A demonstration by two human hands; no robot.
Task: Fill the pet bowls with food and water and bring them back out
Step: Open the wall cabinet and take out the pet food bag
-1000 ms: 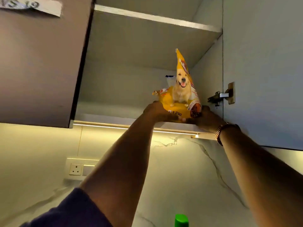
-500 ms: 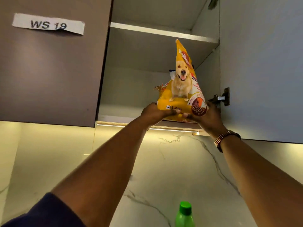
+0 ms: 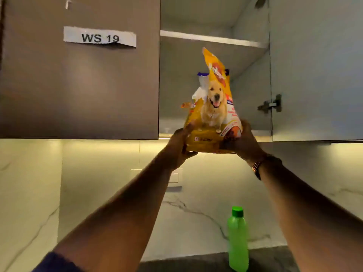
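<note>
A yellow dog food bag [image 3: 214, 107] with a golden dog printed on it stands upright in front of the open upper cabinet [image 3: 206, 42]. My left hand [image 3: 179, 146] grips its bottom left corner and my right hand [image 3: 243, 143] grips its bottom right corner, so the bag hangs just clear of the cabinet's lower shelf edge. Its folded top leans to the left. No pet bowls are in view.
A green plastic bottle [image 3: 237, 240] stands on the dark counter below. A white packet [image 3: 201, 85] remains inside the cabinet behind the bag. The open cabinet door [image 3: 316, 71] hangs to the right, a closed door labelled WS 19 [image 3: 78, 85] to the left. A wall socket [image 3: 174, 178] sits behind my left arm.
Both hands have drawn the bag out of the cabinet and downward toward me. The view has tilted down, showing more of the bottle and counter.
</note>
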